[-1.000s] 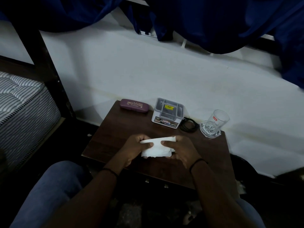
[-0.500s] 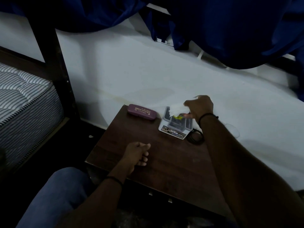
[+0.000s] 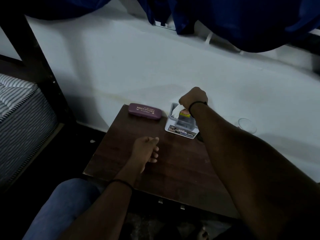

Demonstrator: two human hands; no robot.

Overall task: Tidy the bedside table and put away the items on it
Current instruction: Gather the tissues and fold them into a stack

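A dark wooden bedside table (image 3: 173, 163) stands against a white wall. At its back sits a grey desk organizer (image 3: 181, 125) with a printed label on its front. My right hand (image 3: 194, 99) is over the organizer's back left compartment, fingers closed on a folded white tissue (image 3: 176, 112) that pokes down into it. A purple glasses case (image 3: 145, 111) lies at the back left of the table. My left hand (image 3: 147, 149) rests loosely curled on the tabletop, holding nothing. A clear drinking glass (image 3: 246, 125) shows partly behind my right forearm.
A striped mattress (image 3: 20, 122) on a dark bed frame (image 3: 31, 54) stands to the left. Blue curtains (image 3: 242, 19) hang above. My knee in blue jeans (image 3: 65, 201) is at the table's near left corner. A black cable by the organizer is mostly hidden by my arm.
Both hands held the folded tissue over the table's middle a second ago. My right hand has carried it back to the organizer and lowered it in; my left hand let go and rests.
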